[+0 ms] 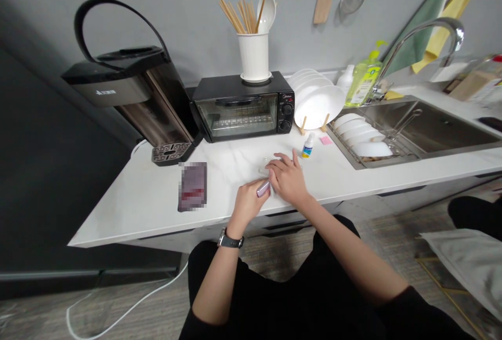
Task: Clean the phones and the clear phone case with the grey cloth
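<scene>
My left hand (249, 201), with a dark watch on its wrist, is closed around a small glossy mauve object (263, 189). Only one end of it shows, so I cannot tell its kind. Close against it, my right hand (287, 177) reaches over with fingers stretched and apart, its thumb side near the mauve object. A clear, see-through piece (265, 164) lies on the counter, partly hidden by the right fingers. Just beyond that hand stands a small bottle (308, 146) with a white cap, blue label and yellow base. A pink packet (326, 140) lies beside it.
A blurred dark flat object (193, 187) lies on the white counter (129, 199) at left. Behind are a drink machine (157, 99), a toaster oven (239, 112) bearing a utensil pot (253, 57), and racked plates (318, 104). The sink (443, 125) holds bowls (363, 133).
</scene>
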`<move>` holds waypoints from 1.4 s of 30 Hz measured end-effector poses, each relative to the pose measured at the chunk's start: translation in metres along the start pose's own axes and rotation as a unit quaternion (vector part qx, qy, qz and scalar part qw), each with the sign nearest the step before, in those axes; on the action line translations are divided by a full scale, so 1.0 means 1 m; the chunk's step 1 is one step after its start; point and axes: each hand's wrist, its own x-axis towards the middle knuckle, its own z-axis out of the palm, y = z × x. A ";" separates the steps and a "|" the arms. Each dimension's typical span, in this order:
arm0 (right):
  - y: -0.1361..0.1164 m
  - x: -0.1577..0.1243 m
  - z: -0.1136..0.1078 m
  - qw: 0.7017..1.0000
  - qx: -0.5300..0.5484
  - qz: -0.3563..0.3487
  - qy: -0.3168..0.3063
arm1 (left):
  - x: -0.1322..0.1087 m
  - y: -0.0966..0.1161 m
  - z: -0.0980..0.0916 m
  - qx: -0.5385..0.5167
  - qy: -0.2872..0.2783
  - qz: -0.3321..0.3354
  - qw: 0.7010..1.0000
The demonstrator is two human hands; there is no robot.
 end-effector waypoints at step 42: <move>0.018 -0.030 -0.005 0.980 0.030 0.190 0.056 | -0.014 0.023 -0.003 -0.232 0.233 -0.130 0.936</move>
